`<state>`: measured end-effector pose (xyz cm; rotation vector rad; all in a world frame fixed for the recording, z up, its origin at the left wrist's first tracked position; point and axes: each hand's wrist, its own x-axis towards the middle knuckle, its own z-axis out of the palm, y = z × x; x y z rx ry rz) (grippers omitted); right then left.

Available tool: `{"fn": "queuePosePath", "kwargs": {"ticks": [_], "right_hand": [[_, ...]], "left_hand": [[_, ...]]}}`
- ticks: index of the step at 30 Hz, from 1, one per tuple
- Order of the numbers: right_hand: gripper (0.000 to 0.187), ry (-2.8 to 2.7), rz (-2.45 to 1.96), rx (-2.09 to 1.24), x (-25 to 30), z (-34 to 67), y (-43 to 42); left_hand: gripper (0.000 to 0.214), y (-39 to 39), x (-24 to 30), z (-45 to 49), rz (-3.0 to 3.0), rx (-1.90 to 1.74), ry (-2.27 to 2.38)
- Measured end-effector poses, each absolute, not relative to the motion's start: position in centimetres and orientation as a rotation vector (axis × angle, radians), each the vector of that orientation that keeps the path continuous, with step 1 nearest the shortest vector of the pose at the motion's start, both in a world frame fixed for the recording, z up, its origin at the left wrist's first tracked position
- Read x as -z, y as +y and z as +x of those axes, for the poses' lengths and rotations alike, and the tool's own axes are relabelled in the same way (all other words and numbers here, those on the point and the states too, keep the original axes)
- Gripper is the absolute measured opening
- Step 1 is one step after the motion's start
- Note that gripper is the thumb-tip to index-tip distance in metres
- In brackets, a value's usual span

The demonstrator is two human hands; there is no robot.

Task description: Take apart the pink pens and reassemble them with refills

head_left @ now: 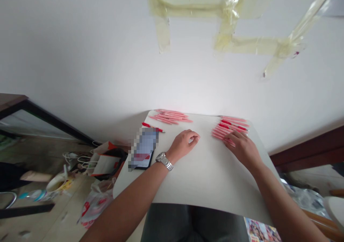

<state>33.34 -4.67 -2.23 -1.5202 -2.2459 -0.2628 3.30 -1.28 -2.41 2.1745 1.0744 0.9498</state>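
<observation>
My left hand point(185, 142), with a silver watch at the wrist, rests over the middle of the white table point(204, 177). Its fingers are curled, the thumb and forefinger tips meet, and no object shows in them. On the right, my right hand point(243, 149) has its fingers closed at the near side of a row of pink pens point(219, 131), pinching the nearest one. Two red pens point(227, 122) lie among that row. A loose pile of pink pens point(170, 116) lies at the table's back left, with a single red pen point(153, 127) in front of it.
A phone point(143, 150), partly pixelated, lies on the table's left side. Behind stands a white wall point(107, 56) with yellowed tape. Bags point(98, 199), cables, a cup and a bottle crowd the floor at left. A dark wooden beam point(311, 147) is at right.
</observation>
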Motion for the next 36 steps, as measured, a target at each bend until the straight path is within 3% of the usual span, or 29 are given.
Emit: {"fn": "queuePosePath", "kwargs": {"ticks": [18, 36], "right_hand": [[0.025, -2.282, -1.612, 0.251, 1.9, 34.3, -4.4], [0.022, -2.206, -1.691, 0.312, 3.2, 36.5, -1.5]], "left_hand": [[0.019, -1.3, 2.4, 3.3, 2.187, -0.946, 1.059], [0.018, -1.1, 2.4, 3.2, 2.205, -0.931, 1.062]]}}
